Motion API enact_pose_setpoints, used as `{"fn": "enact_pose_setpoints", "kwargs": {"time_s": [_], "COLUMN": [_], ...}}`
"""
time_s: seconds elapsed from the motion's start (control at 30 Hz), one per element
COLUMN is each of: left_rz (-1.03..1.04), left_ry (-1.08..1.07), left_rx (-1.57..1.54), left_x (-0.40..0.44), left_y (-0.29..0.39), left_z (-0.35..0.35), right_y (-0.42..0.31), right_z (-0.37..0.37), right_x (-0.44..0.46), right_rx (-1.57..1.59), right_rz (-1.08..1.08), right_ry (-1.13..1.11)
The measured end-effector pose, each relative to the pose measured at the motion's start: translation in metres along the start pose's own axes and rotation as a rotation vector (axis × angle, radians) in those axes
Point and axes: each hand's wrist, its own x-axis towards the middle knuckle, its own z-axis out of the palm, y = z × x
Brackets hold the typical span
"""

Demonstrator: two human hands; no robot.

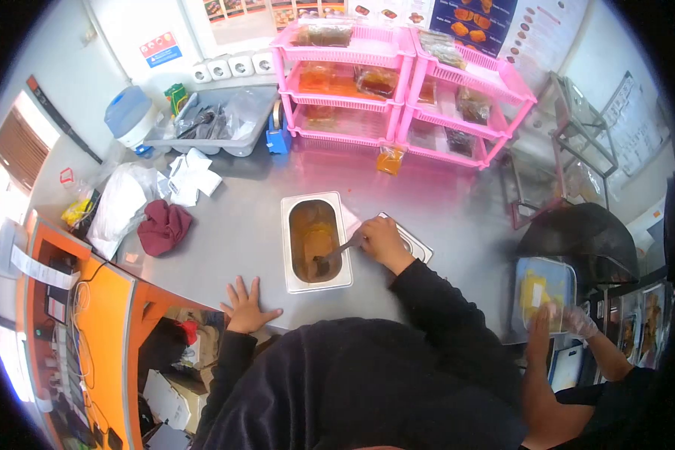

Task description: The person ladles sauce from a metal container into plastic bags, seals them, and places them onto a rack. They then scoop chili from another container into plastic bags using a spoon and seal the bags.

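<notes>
My right hand (386, 241) is closed around the handle of a grey spoon (343, 248), whose far end dips into a deep metal food pan (286, 244). Brownish-orange sauce (316, 232) lies in the pan; the spoon's bowl is partly hidden in it. Just behind my right hand, a metal lid (421, 250) rests on the steel table, partly covered by the hand and forearm. With fingers spread, my left hand (247, 306) lies flat at the table's front edge, left of the pan, holding nothing.
Pink shelves (345, 52) with bagged sauces stand at the back of the steel table (232, 217). A maroon cloth (163, 227) and a grey tub (240, 142) sit left. At right, another person's hands (555, 319) hold a clear container (566, 277) beside a dark curved cover (577, 240).
</notes>
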Motion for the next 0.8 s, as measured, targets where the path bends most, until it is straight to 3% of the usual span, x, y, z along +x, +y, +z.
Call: {"fn": "enact_pose_setpoints", "kwargs": {"time_s": [0.03,0.23,0.33,0.4,0.47,0.57,0.67,0.73,0.77,0.8], "left_rz": [0.001,0.006,0.013,0.016,0.011,0.012,0.007,0.01,0.012,0.024], "left_ry": [0.011,0.044,0.056,0.062,0.081,0.087,0.122,0.151,0.16,0.162], "left_rx": [-0.014,-0.043,-0.043,-0.05,-0.033,-0.011,0.004,-0.013,-0.017,-0.021], "left_x": [0.0,-0.003,-0.004,-0.006,-0.006,-0.006,-0.004,-0.008,-0.013,-0.016], "left_y": [0.001,0.002,0.001,-0.001,-0.001,-0.002,-0.009,-0.011,-0.01,-0.008], "left_z": [0.0,0.001,0.001,0.0,0.002,0.0,0.008,0.006,0.005,0.004], "right_y": [0.001,0.002,0.038,0.051,0.043,0.064,0.089,0.107,0.081,0.069], "right_z": [-0.004,-0.012,0.018,0.022,0.021,0.04,0.062,0.085,0.05,0.047], "right_x": [0.002,-0.002,0.01,0.025,0.032,0.052,0.064,0.069,0.061,0.059], "right_rx": [0.002,0.307,0.373,0.174,-0.071,-0.157,-0.082,0.26,0.084,0.089], "right_rz": [0.01,-0.157,0.109,0.34,0.333,-0.132,-0.139,0.048,-0.026,0.012], "right_ry": [-0.097,-0.046,0.22,0.044,0.081,0.029,-0.043,-0.109,-0.249,-0.163]}}
